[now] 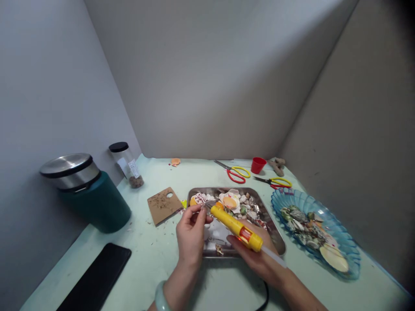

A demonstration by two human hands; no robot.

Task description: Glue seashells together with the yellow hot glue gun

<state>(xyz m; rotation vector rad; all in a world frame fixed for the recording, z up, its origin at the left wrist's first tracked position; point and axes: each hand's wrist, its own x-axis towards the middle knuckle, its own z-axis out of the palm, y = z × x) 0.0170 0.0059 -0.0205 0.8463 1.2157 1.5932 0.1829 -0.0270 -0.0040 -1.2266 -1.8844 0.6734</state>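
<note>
My right hand [259, 255] grips a yellow glue gun [236, 226] with a white glue stick poking out behind it. The nozzle points left at something small pinched in my left hand [191, 235]. That piece is too small to name. Both hands hover over the near edge of a metal tray [275, 235] holding several shells, including a large orange and white one [230, 201]. A pale green bangle [160, 298] sits on my left wrist.
A blue glass dish [352, 259] of shells lies at the right. Two pairs of scissors [236, 172] [275, 182], a red cup [258, 165], a cardboard piece [164, 205], a jar [128, 164], a teal bin with steel lid [87, 190] and a black slab [97, 276] surround the tray.
</note>
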